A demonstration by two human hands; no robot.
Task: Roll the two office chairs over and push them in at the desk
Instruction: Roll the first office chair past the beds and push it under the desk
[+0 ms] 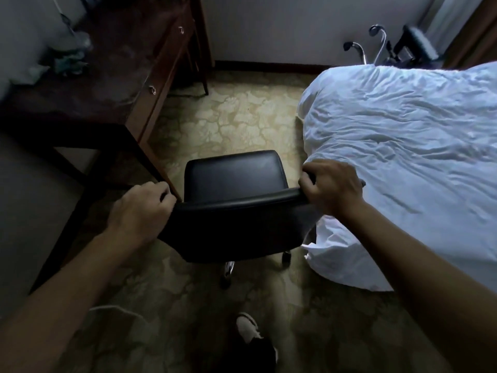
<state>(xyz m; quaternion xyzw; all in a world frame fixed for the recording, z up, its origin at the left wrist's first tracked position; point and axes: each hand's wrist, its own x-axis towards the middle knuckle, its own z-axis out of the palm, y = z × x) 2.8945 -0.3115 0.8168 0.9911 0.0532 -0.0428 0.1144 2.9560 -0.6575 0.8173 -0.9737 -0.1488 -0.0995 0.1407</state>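
A black leather office chair (234,179) on casters stands on the carpet in front of me, between the desk and the bed. My left hand (139,208) grips the left end of its backrest top, and my right hand (332,185) grips the right end. The dark wooden desk (115,84) runs along the left wall, its near leg just left of the chair. A second black chair (414,45) with chrome legs lies tipped behind the bed at the far right, partly hidden.
A bed with a rumpled white duvet (403,157) fills the right side, close to the chair. Patterned carpet (234,119) lies open ahead toward the wall. Bottles and crumpled items (70,55) sit on the desk. My shoe (247,329) shows below.
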